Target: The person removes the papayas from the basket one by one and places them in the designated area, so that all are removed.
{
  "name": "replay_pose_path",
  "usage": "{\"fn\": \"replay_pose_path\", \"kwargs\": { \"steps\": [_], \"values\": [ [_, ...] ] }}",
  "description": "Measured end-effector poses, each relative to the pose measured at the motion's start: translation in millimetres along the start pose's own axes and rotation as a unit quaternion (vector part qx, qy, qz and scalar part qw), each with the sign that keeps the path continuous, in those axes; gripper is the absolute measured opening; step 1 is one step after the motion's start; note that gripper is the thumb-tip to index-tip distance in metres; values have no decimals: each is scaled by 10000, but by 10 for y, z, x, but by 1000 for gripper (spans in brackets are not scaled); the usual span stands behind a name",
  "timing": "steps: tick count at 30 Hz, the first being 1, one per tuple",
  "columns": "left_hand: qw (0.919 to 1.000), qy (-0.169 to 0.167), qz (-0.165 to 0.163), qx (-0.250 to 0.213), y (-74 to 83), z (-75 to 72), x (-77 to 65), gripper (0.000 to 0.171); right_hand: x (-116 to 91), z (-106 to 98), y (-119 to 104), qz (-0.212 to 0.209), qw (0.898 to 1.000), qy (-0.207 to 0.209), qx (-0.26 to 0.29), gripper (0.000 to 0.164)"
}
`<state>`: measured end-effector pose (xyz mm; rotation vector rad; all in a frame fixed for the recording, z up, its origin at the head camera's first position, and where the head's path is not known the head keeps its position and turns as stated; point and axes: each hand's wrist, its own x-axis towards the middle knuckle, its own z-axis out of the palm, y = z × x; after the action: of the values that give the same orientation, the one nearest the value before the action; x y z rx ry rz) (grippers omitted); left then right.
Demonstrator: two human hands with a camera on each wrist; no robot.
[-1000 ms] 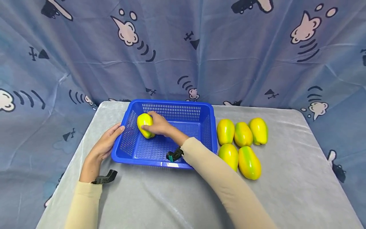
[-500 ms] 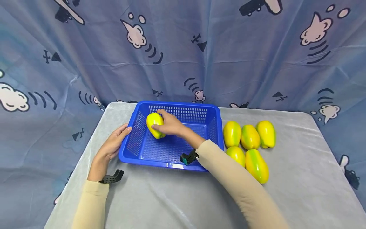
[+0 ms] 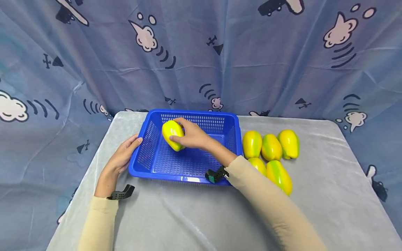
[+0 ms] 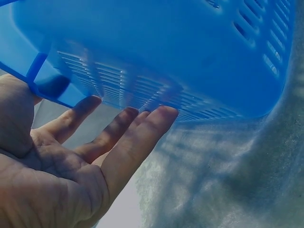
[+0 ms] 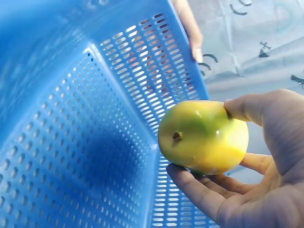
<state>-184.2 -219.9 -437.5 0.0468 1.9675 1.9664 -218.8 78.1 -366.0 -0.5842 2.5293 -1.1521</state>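
My right hand (image 3: 193, 134) holds a yellow-green papaya (image 3: 172, 135) inside the blue plastic basket (image 3: 188, 180), near its left end. In the right wrist view the thumb is on one side of the papaya (image 5: 202, 137) and the fingers on the other; its stem end faces the camera. The papaya is above the basket floor, on which a shadow falls. My left hand (image 3: 124, 153) grips the basket's left rim. In the left wrist view the thumb goes over the rim, and the fingertips (image 4: 164, 114) touch the slotted outer wall.
To the right of the basket, several papayas (image 3: 271, 147) lie close together on the grey cloth-covered table (image 3: 329, 195), one partly behind the right sleeve (image 3: 267, 198). A patterned blue curtain (image 3: 188, 52) hangs behind the table.
The right hand has raised the papaya off the basket floor and moved a little to the right with it. The left hand stays at the rim. The head view has shifted slightly.
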Motion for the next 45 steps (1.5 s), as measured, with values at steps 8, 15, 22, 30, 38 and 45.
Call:
{"fn": "replay_pose_path", "kwargs": {
  "steps": [8, 15, 22, 30, 38, 45],
  "values": [
    [10000, 18, 14, -11, 13, -20, 1, 65, -171, -129, 8, -135, 9995, 216, 180, 74],
    [10000, -7, 24, -13, 14, -19, 9, 65, -313, -222, 45, -345, 9981, 348, 379, 72],
    [9999, -56, 61, -65, 14, -7, -3, 64, -475, -290, 105, -448, 9964, 648, 300, 72],
    [9999, -39, 35, -94, 11, 12, 2, 64, -657, -354, 188, -309, 9952, 850, 373, 74],
    [10000, -5, -9, -77, 9, 13, -22, 65, -889, -370, 273, -226, 9927, 1044, 563, 74],
    [10000, -5, 1, 5, 12, 16, -16, 67, -1122, -370, 345, -234, 9879, 1306, 802, 74]
  ]
}}
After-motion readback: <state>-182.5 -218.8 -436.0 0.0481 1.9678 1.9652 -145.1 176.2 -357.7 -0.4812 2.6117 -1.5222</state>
